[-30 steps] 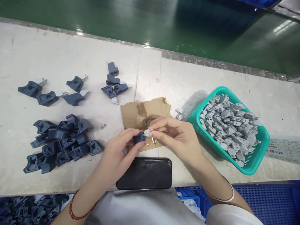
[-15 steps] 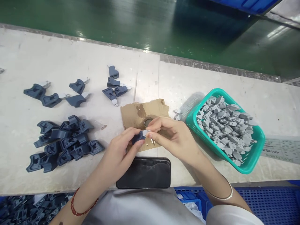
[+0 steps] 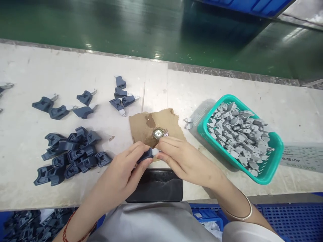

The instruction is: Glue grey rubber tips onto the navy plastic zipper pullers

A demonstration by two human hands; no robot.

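Observation:
My left hand [image 3: 131,164] is closed around a dark blue plastic part [image 3: 145,155], low over the front of the torn cardboard piece [image 3: 141,129]. Between the thumb and fingers of my right hand [image 3: 181,159] is a small light grey piece [image 3: 155,151], its end meeting the right side of the blue part. My fingers hide how far the two fit together. Just beyond my hands a small round metal cap [image 3: 158,133] with a shiny middle sits on the cardboard. A black phone [image 3: 156,186] lies right below my hands, partly covered by them.
A green basket [image 3: 271,174] full of grey pieces stands at right, two loose grey pieces [image 3: 188,123] beside it. Dark blue parts [image 3: 68,153] are heaped at left. Behind them lie several blue parts with grey ends [image 3: 84,112]. A bin of blue parts [image 3: 32,225] sits below the table edge.
Both hands have come slightly closer to my body with the blue part and grey piece, uncovering the round metal cap. The camera view has shifted a little.

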